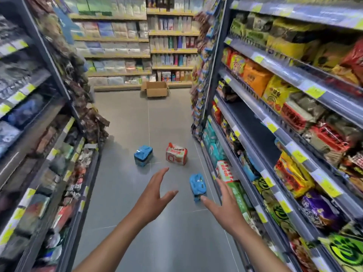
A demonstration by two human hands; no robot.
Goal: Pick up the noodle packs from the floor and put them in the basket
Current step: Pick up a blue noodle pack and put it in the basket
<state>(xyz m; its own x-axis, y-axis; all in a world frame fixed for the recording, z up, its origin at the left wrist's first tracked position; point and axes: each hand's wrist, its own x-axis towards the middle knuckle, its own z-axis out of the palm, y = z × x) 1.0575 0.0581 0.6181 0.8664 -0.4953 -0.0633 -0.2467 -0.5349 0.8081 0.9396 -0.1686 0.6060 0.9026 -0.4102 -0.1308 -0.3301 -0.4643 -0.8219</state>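
Observation:
Three noodle multipacks lie on the grey floor of a shop aisle. A blue pack [143, 155] sits at the left, a red and white pack [176, 156] beside it to the right. A second blue pack [197, 187] lies nearer, close to the right shelf. My left hand [155, 195] is stretched forward with fingers spread, holding nothing, short of the far packs. My right hand [222, 205] is open too, its thumb tip just below the near blue pack. No basket is in view.
Tall stocked shelves line both sides of the narrow aisle: left shelf [49, 146], right shelf [275, 134]. An open cardboard box [156, 89] stands on the floor at the far end before a back wall of shelves. The floor tiles [137, 222] run between.

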